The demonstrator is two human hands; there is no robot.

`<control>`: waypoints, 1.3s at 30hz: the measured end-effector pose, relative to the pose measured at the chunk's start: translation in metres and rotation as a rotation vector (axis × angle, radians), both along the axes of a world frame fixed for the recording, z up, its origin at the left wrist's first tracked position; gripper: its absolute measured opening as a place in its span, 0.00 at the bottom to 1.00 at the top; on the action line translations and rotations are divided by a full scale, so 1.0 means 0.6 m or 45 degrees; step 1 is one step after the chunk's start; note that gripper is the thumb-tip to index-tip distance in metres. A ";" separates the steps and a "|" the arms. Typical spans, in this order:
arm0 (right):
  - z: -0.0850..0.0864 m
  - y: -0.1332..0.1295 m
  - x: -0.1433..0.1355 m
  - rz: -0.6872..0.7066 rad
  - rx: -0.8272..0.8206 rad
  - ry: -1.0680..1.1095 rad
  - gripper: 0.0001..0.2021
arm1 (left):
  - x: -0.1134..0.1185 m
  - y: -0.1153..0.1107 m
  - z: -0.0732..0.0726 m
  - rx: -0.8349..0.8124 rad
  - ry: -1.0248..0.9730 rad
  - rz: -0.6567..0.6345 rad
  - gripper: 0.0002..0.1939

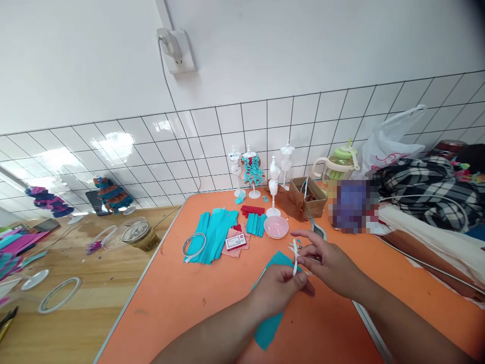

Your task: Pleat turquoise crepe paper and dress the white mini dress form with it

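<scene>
Between my two hands stands a thin white strip (295, 258). My left hand (279, 288) pinches its lower end between thumb and fingers. At its upper part, the thumb and fingers of my right hand (323, 260) close on the strip, with the index finger raised above. Small pale bits show beside the right fingertips, too small to make out. Under my left hand lies a long turquoise paper piece (269, 331), partly hidden by the hand. A pink bowl (276, 227) sits just beyond my hands.
White mannequins (273, 184) stand near the wall, one dressed in turquoise scraps (252, 169). Turquoise sheets (217, 232), a tape roll (194, 246) and a small white-and-red box (235, 242) lie left. A cardboard box (313, 202) and a bottle (341, 164) are behind right.
</scene>
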State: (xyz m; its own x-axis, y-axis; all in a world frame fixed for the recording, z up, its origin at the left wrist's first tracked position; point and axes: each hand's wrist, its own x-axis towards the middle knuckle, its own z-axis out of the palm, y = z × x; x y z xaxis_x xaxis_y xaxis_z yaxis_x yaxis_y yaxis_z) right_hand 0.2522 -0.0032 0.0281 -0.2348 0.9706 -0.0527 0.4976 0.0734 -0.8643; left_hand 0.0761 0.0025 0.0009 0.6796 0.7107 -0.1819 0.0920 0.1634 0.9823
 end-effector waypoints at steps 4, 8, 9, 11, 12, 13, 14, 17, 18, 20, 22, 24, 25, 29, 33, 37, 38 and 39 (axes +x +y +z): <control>-0.015 0.012 0.067 0.031 -0.154 -0.148 0.23 | -0.035 -0.015 0.006 -0.515 -0.285 -0.338 0.21; -0.029 0.051 0.151 0.088 -0.474 -0.167 0.20 | -0.078 -0.020 0.009 -0.942 -0.786 -0.222 0.17; -0.031 0.062 0.167 0.060 -0.496 -0.166 0.19 | -0.087 -0.017 0.009 -0.987 -0.924 -0.204 0.15; -0.036 0.083 0.190 0.084 -0.622 -0.153 0.19 | -0.102 -0.010 0.009 -0.950 -1.108 -0.194 0.15; -0.041 0.093 0.196 0.122 -0.696 -0.143 0.20 | -0.108 -0.007 0.009 -0.907 -1.150 -0.196 0.15; -0.047 0.101 0.199 0.165 -0.754 -0.139 0.20 | -0.112 -0.003 0.007 -0.872 -1.170 -0.206 0.16; -0.054 0.109 0.199 0.193 -0.779 -0.142 0.21 | -0.114 0.000 0.004 -0.853 -1.172 -0.218 0.17; -0.081 0.129 0.190 0.173 -0.692 -0.150 0.18 | -0.116 0.004 -0.009 -0.857 -1.125 -0.273 0.20; -0.089 0.133 0.186 0.152 -0.661 -0.159 0.17 | -0.115 0.004 -0.013 -0.853 -1.100 -0.290 0.20; -0.102 0.139 0.178 0.095 -0.639 -0.239 0.16 | -0.114 0.005 -0.021 -0.840 -1.049 -0.306 0.20; -0.111 0.141 0.171 0.014 -0.643 -0.379 0.16 | -0.114 0.006 -0.025 -0.820 -1.005 -0.293 0.20; -0.117 0.143 0.165 -0.063 -0.654 -0.520 0.14 | -0.113 0.007 -0.026 -0.794 -0.972 -0.252 0.20; -0.119 0.145 0.164 -0.085 -0.669 -0.591 0.13 | -0.113 0.007 -0.025 -0.781 -0.956 -0.230 0.20; -0.112 0.159 0.171 -0.113 -0.717 -0.845 0.13 | -0.113 0.006 -0.012 -0.729 -0.871 -0.143 0.20; -0.062 0.145 0.180 -0.238 -0.436 -1.043 0.18 | -0.114 0.001 0.008 -0.669 -0.759 -0.089 0.31; 0.003 0.067 0.115 -0.365 0.025 -0.732 0.18 | -0.100 -0.010 0.018 -0.655 -0.693 -0.145 0.37; 0.013 0.043 0.086 -0.250 0.067 -0.481 0.19 | -0.093 -0.014 0.018 -0.661 -0.679 -0.161 0.36; 0.018 0.019 0.055 -0.110 0.046 -0.259 0.20 | -0.085 -0.018 0.016 -0.672 -0.667 -0.173 0.34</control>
State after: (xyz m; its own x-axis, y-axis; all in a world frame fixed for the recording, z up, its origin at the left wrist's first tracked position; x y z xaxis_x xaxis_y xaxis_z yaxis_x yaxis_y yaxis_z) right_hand 0.2850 0.0084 0.0389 -0.1385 0.9888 -0.0550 0.6673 0.0521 -0.7429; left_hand 0.0252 -0.0086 0.0105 0.8465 0.5221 -0.1043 -0.3120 0.6451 0.6975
